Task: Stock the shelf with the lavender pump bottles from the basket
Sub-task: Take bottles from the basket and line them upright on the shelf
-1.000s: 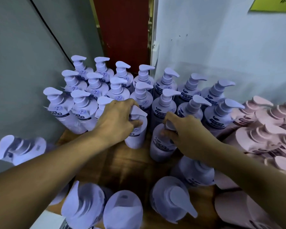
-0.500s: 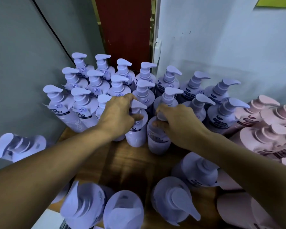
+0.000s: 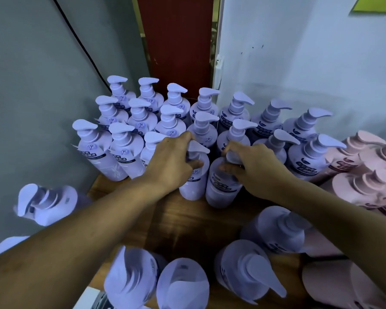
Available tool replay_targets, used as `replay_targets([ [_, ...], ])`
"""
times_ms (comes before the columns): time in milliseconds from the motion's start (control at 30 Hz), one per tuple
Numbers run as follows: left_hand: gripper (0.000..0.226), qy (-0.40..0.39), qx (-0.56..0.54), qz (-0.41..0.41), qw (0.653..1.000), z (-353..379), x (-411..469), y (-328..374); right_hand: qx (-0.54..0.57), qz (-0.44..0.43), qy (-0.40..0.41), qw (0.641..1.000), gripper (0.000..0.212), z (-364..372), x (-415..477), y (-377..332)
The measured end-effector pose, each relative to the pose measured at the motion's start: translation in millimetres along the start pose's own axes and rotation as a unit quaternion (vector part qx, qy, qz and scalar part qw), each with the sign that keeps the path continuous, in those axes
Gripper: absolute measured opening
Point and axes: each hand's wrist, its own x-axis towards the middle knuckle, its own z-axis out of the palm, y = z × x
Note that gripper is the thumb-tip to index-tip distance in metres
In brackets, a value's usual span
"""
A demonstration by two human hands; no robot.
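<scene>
Shelf (image 3: 176,224) largely stocked: lavender pump bottles (image 3: 140,121) stand in rows behind. Left hand (image 3: 172,161) and right hand (image 3: 256,168) each grip one more bottle's neck; bare wood in front suggests room left.

Counted: twenty-five lavender pump bottles (image 3: 126,150); at least six pink pump bottles (image 3: 366,188), some cut off at the frame edge; one left hand (image 3: 172,161), one right hand (image 3: 256,168).

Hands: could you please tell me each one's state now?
Left hand: grips a lavender pump bottle at its neck.
Right hand: grips the pump of the neighbouring lavender bottle.
</scene>
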Motion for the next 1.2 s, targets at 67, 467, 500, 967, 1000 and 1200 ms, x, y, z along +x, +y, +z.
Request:
replay_targets([
  [67,0.036,0.001,-0.008,-0.01,1.0,2,-2,2,0.001,0.004,0.009,1.0,0.028,1,0,0],
  [467,0.05,0.045,0.019,0.03,0.998,-14,-14,12,-0.094,0.005,0.08,0.992,0.049,-8,-11,2],
  [500,0.051,0.037,0.037,0.035,0.998,-15,-16,12,-0.11,0.0,0.059,0.992,0.04,-8,-10,0],
  [967,0.067,0.001,-0.005,0.035,0.999,-24,-43,8,-0.087,-0.012,-0.023,0.996,0.028,-14,-2,-9],
  [1000,0.068,0.001,0.0,0.03,1.0,-28,-49,9,-0.088,-0.008,-0.022,0.996,0.034,-13,-4,-10],
  [1200,0.035,-0.056,-0.087,-0.071,0.992,-61,-106,8,-0.072,-0.016,0.044,0.996,0.046,-35,-51,-16],
])
